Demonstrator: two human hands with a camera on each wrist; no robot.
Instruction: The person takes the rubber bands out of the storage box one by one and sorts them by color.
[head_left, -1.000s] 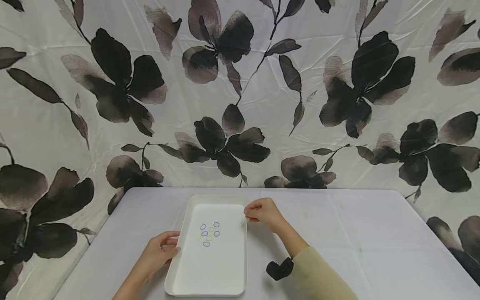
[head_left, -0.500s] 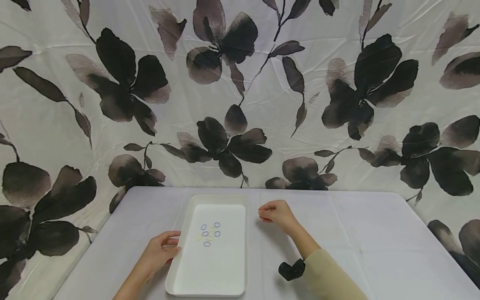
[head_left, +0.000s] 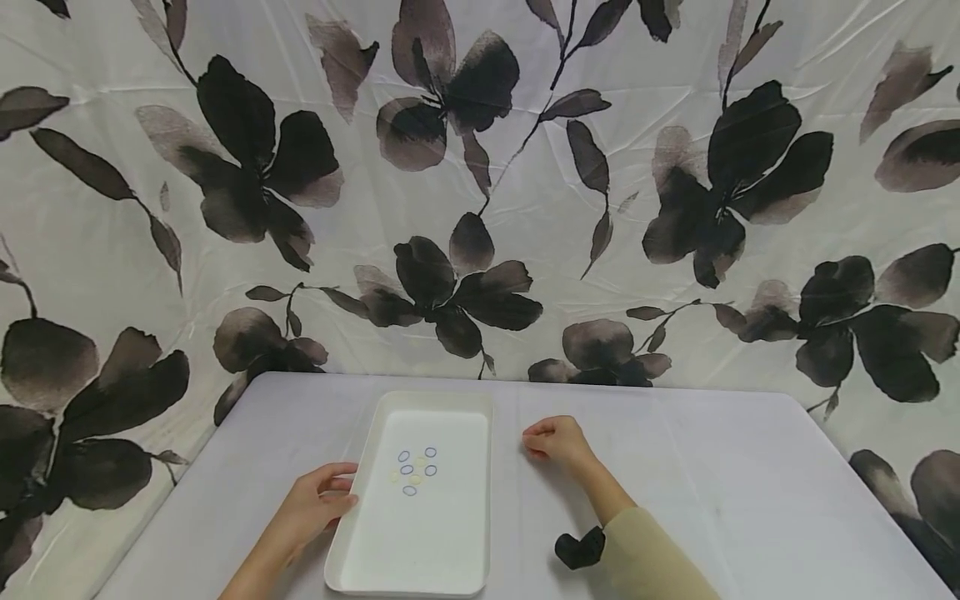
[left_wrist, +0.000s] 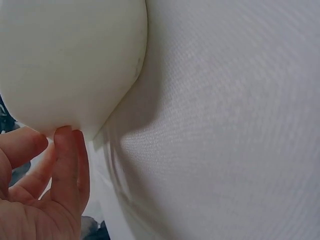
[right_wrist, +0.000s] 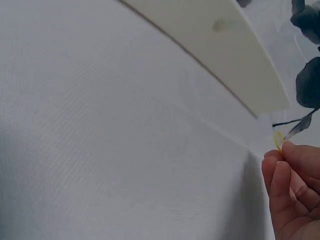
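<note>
Pinching a yellow loop (right_wrist: 275, 141) in the right hand (head_left: 562, 443); touching, with left hand (head_left: 306, 502) loosely extended, the white tray (head_left: 420, 550) to its right, bearing 5 blue rings (head_left: 407, 474)

Behind the right fingers (head_left: 537, 433), past a bare wrist (head_left: 606, 493), I'm seeing a plain khaki sleeve (head_left: 654, 557) with a chunky black piece (head_left: 580, 549) jutting out beside its cuff (head_left: 621, 525); behind the left fingers (head_left: 337, 470), bare forearm (head_left: 258, 563) is showing.
</note>
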